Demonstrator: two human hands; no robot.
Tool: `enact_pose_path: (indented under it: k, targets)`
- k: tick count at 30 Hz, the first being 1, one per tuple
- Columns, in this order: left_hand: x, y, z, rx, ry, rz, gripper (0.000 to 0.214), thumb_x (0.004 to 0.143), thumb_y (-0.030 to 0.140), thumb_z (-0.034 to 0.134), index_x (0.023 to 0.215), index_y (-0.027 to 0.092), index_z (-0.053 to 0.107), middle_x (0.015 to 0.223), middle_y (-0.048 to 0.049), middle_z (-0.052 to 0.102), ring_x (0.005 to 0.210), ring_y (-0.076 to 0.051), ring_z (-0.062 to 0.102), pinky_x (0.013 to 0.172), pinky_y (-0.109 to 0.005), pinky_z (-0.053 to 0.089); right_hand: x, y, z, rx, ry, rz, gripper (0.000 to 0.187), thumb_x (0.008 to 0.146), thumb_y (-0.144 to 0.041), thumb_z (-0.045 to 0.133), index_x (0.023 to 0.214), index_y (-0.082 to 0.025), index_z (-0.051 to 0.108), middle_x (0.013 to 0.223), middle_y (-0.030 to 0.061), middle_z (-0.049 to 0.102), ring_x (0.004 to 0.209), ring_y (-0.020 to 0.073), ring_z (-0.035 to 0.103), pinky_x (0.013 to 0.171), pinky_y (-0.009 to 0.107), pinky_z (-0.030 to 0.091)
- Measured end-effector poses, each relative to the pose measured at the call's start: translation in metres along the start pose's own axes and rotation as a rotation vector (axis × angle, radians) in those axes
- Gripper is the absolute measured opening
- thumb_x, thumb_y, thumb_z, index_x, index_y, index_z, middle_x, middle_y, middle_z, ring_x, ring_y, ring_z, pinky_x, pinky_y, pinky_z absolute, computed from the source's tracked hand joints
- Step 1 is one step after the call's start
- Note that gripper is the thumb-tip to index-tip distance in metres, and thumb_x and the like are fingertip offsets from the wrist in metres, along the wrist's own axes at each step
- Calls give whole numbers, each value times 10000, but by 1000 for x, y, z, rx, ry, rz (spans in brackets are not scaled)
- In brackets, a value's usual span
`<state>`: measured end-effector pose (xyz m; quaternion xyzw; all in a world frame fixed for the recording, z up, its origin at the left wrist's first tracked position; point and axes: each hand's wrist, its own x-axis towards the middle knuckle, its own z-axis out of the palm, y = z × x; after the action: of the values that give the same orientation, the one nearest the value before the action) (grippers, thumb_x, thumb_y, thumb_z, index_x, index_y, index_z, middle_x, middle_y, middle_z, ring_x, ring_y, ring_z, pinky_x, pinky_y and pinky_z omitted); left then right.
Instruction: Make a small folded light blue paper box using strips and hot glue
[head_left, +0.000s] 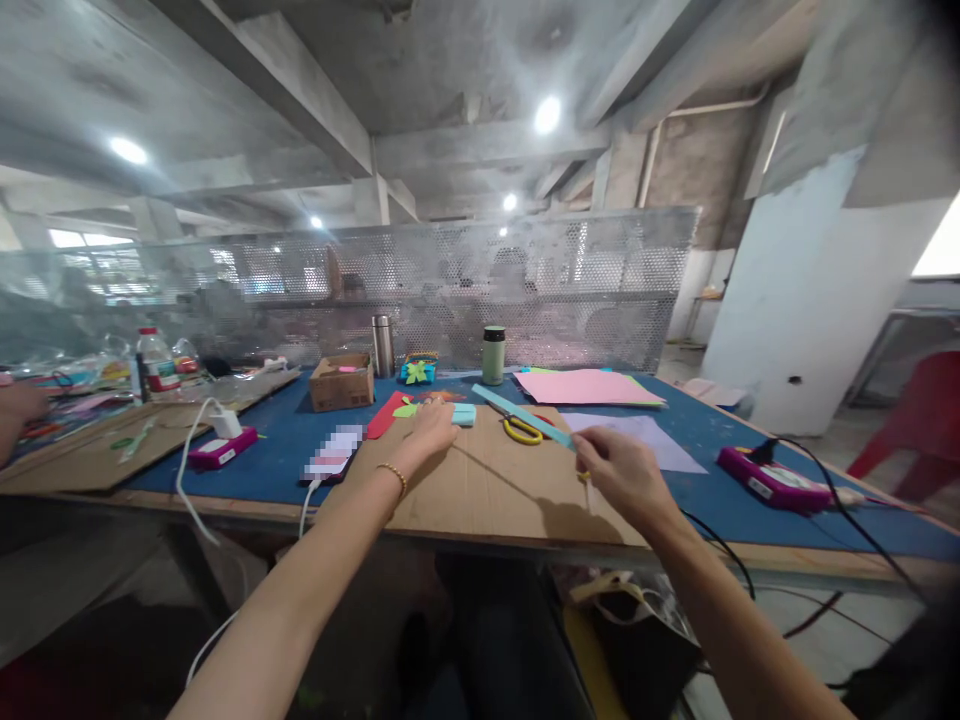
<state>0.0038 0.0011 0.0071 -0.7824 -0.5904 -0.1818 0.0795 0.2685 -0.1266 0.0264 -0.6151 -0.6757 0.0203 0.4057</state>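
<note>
My left hand (431, 425) reaches forward over the brown cardboard sheet (487, 490), fingers closed around a small light-blue piece (463, 414). A red paper strip (386, 413) and a green scrap (406, 409) lie just left of it. My right hand (619, 465) pinches one end of a long light-blue paper strip (517, 410) that runs up and to the left. Yellow-handled scissors (521, 430) rest on the cardboard between both hands, under the strip.
The blue table (825, 525) carries pink paper sheets (585, 387), a lilac sheet (645, 435), a green flask (493, 355), a steel flask (383, 346), a cardboard box (342, 381), a phone (334, 455) and two magenta devices (222, 448) (769, 478) with cables. Another person's hand (19, 405) at far left.
</note>
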Motion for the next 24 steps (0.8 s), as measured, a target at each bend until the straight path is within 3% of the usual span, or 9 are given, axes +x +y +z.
enact_pose_path:
  k: [4,8,15,19,24]
  targets:
    - [18,27,11,36,44,3,513,809,461,606,1222,156,598,1304,-188,547,1226,-346,482,1021,-452,357,11,19,-12,-109,53,17,323,857,-358,445,665,-188,643,625,28,651,608,159,564,573,259,326]
    - [33,41,23,91,60,-72,642,787,592,568,1208,108,599,1309,-233,539,1246,-389,450,1043,-498,299,28,28,1,-239,-48,56,304,870,-299,444,727,-177,683,694,51,685,650,163,580,572,257,306]
    - [21,28,32,70,9,-91,404,834,331,505,1169,138,620,1282,-201,569,1207,-347,505,1029,-494,327,61,15,26,-292,-172,155,286,828,-195,469,810,-156,752,766,103,717,698,187,620,578,263,325]
    - [1,13,24,34,-26,-51,361,832,234,484,1163,175,616,1273,-175,562,1201,-316,512,995,-459,387,84,9,36,-269,-198,191,290,806,-184,493,862,-141,773,813,130,729,744,195,644,606,254,369]
    - [-25,2,9,-25,-49,56,400,819,143,468,1188,224,600,1234,-118,563,1133,-262,538,973,-408,416,107,7,52,-229,-266,230,257,779,-162,525,804,-119,777,729,113,722,651,160,640,580,224,398]
